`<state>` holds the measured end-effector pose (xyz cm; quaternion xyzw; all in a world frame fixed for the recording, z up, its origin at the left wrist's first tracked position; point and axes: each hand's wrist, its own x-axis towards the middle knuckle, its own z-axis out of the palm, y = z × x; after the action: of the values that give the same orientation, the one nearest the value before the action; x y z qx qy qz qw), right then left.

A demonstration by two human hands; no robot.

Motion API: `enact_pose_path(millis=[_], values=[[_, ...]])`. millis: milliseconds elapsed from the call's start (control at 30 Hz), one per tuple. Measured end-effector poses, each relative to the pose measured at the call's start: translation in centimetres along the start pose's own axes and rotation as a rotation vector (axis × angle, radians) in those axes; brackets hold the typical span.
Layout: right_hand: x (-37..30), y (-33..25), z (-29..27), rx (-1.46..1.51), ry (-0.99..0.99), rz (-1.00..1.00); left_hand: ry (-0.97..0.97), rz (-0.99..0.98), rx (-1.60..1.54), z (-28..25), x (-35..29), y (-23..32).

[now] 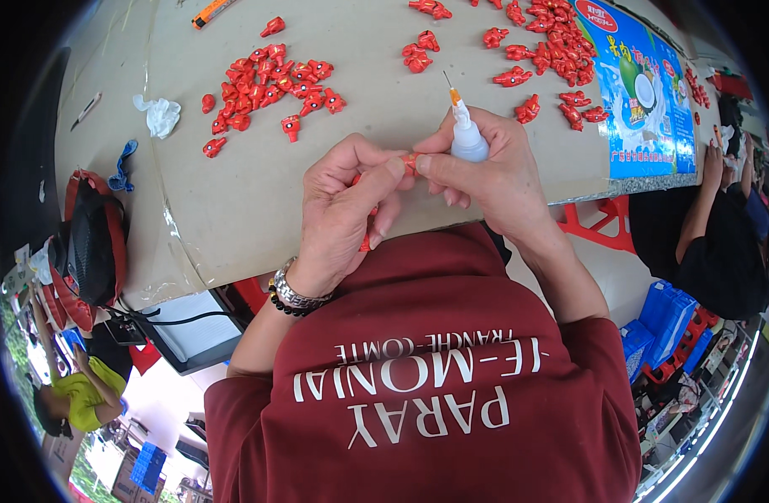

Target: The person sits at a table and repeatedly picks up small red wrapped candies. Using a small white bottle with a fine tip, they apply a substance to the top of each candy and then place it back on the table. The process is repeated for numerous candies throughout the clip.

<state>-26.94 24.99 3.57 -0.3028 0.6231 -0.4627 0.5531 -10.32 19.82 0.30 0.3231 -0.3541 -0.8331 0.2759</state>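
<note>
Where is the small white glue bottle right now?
Head view, centre-right: the glue bottle stands needle-up in the right hand, beside the left hand.

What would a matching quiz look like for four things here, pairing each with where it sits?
Things:
1. small white glue bottle
2. crumpled white tissue
3. metal wristwatch
4. pile of small red pieces

Places:
A. on the left wrist
B. loose on the table, upper middle
C. in the right hand
D. on the table near its left side, beside the pile

Pairs: 1-C, 2-D, 3-A, 4-B
</note>
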Motion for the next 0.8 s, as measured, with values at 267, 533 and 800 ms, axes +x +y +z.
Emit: enact_pose_path(millis=[267, 533, 800], values=[[0.13, 0.13, -0.18, -0.009, -0.015, -0.009, -0.029, -0.035, 0.011, -0.12, 0.17, 0.13], [0.39, 0.69, -0.05, -0.032, -0.014, -0.044, -0.028, -0.033, 0.023, -0.17, 0.30, 0.16], [0.55, 0.89, 0.19, -0.038, -0.001, -0.047, 0.000, -0.028, -0.008, -0.21, 0.37, 0.17]])
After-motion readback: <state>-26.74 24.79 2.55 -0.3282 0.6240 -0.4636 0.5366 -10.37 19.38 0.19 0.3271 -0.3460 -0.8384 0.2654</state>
